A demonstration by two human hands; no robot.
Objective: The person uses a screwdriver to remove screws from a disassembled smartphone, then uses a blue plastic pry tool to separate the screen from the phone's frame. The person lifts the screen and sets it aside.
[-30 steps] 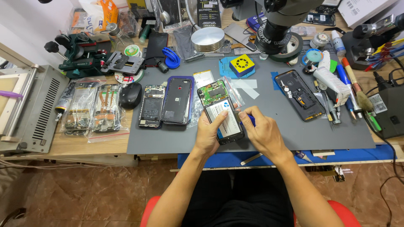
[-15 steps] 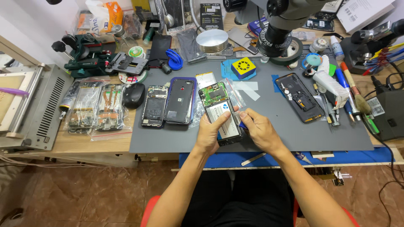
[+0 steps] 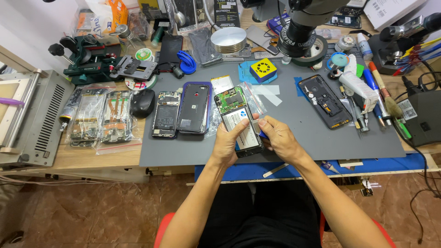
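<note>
An opened phone (image 3: 240, 120) with a green circuit board at its top and a white-labelled battery lies on the grey work mat (image 3: 298, 133). My left hand (image 3: 226, 143) grips its lower left side, thumb resting on the battery. My right hand (image 3: 278, 138) presses against the phone's right edge and pinches a small blue tool (image 3: 262, 135), mostly hidden by the fingers.
Left of the phone lie two more opened phones (image 3: 195, 108) and a black mouse (image 3: 143, 103). Another opened phone (image 3: 325, 101), brushes and pens sit at the right. A microscope (image 3: 303, 23) stands at the back. Bagged parts (image 3: 98, 120) lie far left.
Both hands and the phone stay in place. My right hand has shifted slightly along the phone's right edge. The camera has tilted a little.
</note>
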